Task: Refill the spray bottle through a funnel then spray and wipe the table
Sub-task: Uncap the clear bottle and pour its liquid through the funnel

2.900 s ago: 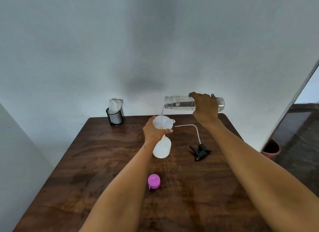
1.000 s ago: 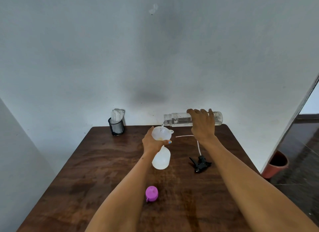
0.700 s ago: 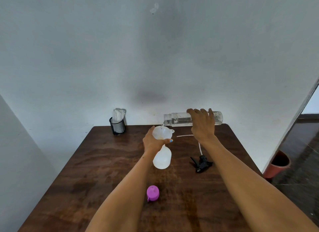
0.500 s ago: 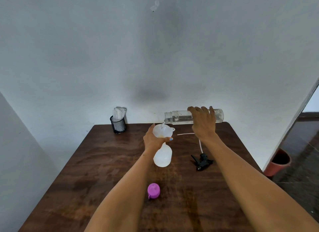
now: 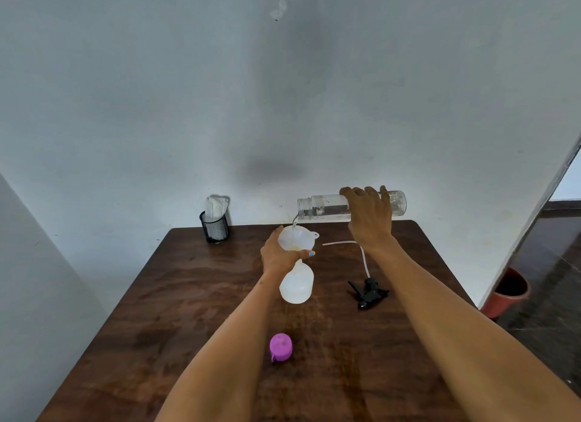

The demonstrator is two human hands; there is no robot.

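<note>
Translucent plastic is all that guides the pour — the funnel (image 5: 298,238) sits in the spray bottle (image 5: 296,284), steadied at its neck by the left hand (image 5: 278,254), fingers wrapped round it. The right hand (image 5: 368,218), fingers clamped on the clear water bottle (image 5: 323,207), holds it nearly level, a thin stream falling into the funnel. Tipping further could overflow the funnel. Dark wooden desk (image 5: 176,321) against a pale wall (image 5: 283,91); trigger head (image 5: 367,292) at 3 o'clock of the spray bottle, purple cap (image 5: 280,347) at 6 o'clock, mesh cup (image 5: 214,226) at 10 o'clock.
</note>
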